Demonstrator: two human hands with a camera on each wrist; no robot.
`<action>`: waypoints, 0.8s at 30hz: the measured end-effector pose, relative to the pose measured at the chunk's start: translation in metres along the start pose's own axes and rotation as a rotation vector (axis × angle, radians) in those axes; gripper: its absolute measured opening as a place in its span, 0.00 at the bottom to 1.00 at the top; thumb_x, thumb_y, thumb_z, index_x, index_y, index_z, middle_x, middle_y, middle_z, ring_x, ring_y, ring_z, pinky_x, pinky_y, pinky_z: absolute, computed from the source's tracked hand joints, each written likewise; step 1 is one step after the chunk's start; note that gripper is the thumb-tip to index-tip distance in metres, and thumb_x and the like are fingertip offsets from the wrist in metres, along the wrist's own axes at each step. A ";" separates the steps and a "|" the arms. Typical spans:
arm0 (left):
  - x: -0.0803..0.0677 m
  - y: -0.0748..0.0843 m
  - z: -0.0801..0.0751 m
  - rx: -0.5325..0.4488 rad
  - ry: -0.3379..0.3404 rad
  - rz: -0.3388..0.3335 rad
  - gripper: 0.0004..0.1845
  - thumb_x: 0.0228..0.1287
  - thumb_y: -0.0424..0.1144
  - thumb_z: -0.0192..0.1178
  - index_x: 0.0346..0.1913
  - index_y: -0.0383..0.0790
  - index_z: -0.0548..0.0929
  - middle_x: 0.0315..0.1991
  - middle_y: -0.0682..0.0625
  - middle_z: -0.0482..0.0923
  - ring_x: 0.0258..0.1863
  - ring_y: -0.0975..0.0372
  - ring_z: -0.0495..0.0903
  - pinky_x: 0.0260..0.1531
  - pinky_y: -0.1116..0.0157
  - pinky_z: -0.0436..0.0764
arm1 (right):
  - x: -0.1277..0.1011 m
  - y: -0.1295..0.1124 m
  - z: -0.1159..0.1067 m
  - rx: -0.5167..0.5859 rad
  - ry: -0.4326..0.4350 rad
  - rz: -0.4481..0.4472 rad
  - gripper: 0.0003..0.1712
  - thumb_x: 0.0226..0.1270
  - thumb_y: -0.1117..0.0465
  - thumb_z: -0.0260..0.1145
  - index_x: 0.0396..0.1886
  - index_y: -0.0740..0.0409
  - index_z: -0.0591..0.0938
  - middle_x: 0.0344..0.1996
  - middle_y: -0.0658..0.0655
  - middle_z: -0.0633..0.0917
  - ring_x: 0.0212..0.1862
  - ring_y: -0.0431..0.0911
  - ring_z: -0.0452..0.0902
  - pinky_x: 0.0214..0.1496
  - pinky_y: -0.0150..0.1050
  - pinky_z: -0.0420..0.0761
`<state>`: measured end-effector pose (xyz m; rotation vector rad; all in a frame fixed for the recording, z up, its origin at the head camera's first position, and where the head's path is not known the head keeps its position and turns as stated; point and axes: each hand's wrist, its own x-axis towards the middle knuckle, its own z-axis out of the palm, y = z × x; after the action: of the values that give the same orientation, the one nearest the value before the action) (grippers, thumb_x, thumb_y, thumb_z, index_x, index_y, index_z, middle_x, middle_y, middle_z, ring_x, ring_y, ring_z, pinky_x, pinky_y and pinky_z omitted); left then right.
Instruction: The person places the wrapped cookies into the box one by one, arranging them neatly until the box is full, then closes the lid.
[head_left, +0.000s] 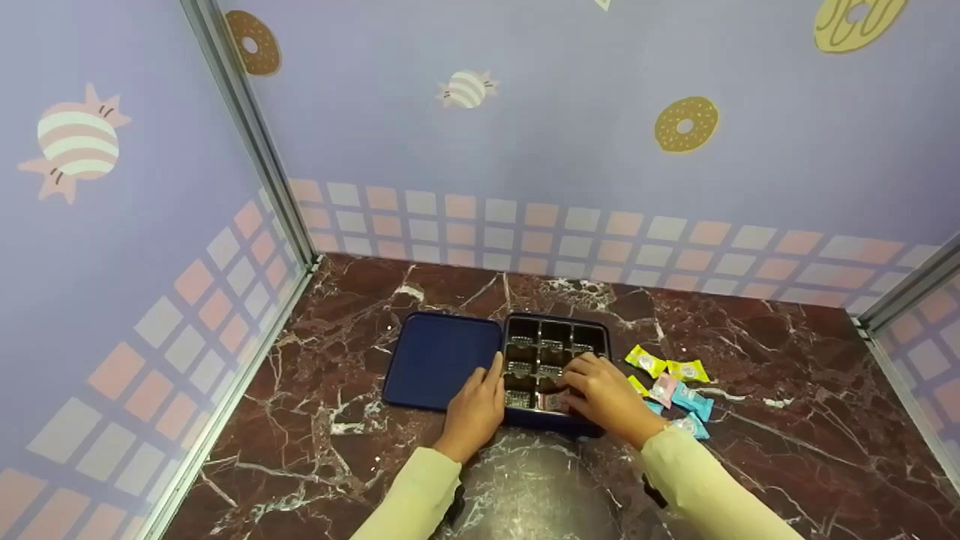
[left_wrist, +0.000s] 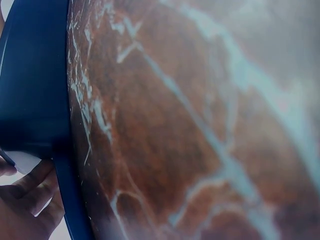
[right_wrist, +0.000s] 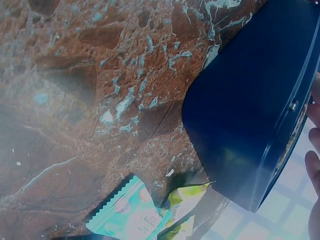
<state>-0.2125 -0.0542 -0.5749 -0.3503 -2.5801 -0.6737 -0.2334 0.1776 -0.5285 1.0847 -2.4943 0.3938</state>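
A dark blue box (head_left: 555,427) with a black divided tray (head_left: 537,352) inside stands on the marbled table. Its flat blue lid (head_left: 442,361) lies against its left side. My left hand (head_left: 477,409) rests at the box's left edge, fingers extended along the rim where lid and box meet. Over the lower right compartments is my right hand (head_left: 606,394), its fingers bent down into the tray. A pink-wrapped candy (head_left: 553,403) shows in the front middle compartment, right at those fingertips; I cannot tell whether they pinch it.
Several wrapped candies lie right of the box: yellow ones (head_left: 645,361), a pink one (head_left: 664,390) and blue ones (head_left: 693,403), partly behind my right wrist. Patterned walls (head_left: 480,150) enclose the table (head_left: 337,480) at the back and both sides.
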 end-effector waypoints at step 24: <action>0.001 0.000 0.001 -0.033 -0.071 -0.051 0.24 0.72 0.39 0.52 0.69 0.41 0.71 0.31 0.47 0.72 0.22 0.59 0.66 0.22 0.60 0.74 | -0.018 0.014 -0.015 -0.016 -0.011 0.050 0.09 0.52 0.57 0.76 0.33 0.52 0.86 0.34 0.48 0.83 0.40 0.44 0.75 0.44 0.41 0.79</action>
<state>-0.2139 -0.0538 -0.5748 -0.3259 -2.6561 -0.7353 -0.2291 0.2041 -0.5244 1.0234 -2.5341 0.3825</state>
